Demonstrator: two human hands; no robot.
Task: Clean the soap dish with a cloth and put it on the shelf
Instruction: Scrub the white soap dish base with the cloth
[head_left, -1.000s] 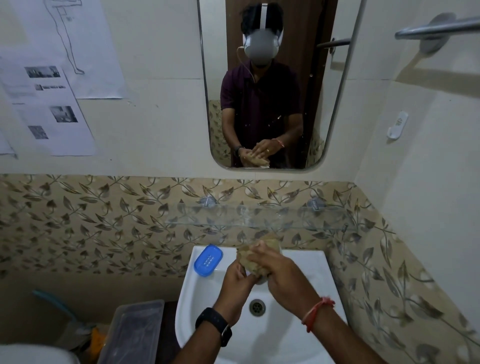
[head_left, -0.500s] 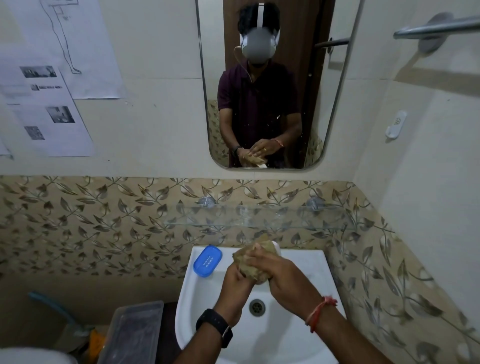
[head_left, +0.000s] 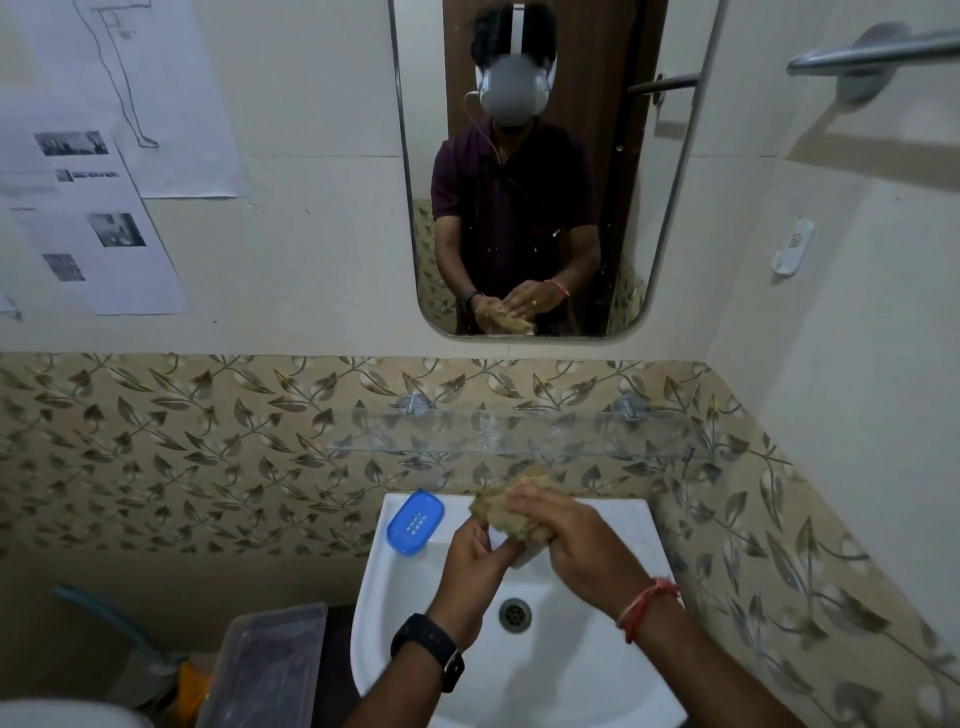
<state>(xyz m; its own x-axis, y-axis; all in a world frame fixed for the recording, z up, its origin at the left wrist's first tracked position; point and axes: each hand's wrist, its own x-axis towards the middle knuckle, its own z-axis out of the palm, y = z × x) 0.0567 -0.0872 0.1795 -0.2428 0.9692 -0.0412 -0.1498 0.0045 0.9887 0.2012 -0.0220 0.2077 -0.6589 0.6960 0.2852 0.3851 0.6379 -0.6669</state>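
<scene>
Dish: the blue dish (head_left: 415, 522) lies flat on the sink's back left corner, just left of your hands and touching neither.
Cloth: the tan cloth (head_left: 498, 512) is bunched between your hands above the basin, below the shelf.
Right hand: your right hand (head_left: 566, 540) lies over the cloth, fingers curled round it from above.
Left hand: your left hand (head_left: 475, 564) comes up from below, fingers and thumb curled onto the cloth's underside and gripping it.
Hidden: a pale sliver (head_left: 525, 555) shows under the cloth between your hands. You cannot tell what it is, as the cloth and your fingers cover the rest.
Sink: the white sink (head_left: 618, 525) has its drain (head_left: 514, 614) below your wrists, and its near edge is cut off by the frame.
Shelf: the glass shelf (head_left: 519, 439) is fixed to the leaf-patterned tiles above the sink. It is clear and hard to make out.
Mirror: the mirror (head_left: 649, 208) above shows your hands on the cloth, small and dim.
Left of sink: a clear plastic box (head_left: 265, 670) stands partly cut off.
</scene>
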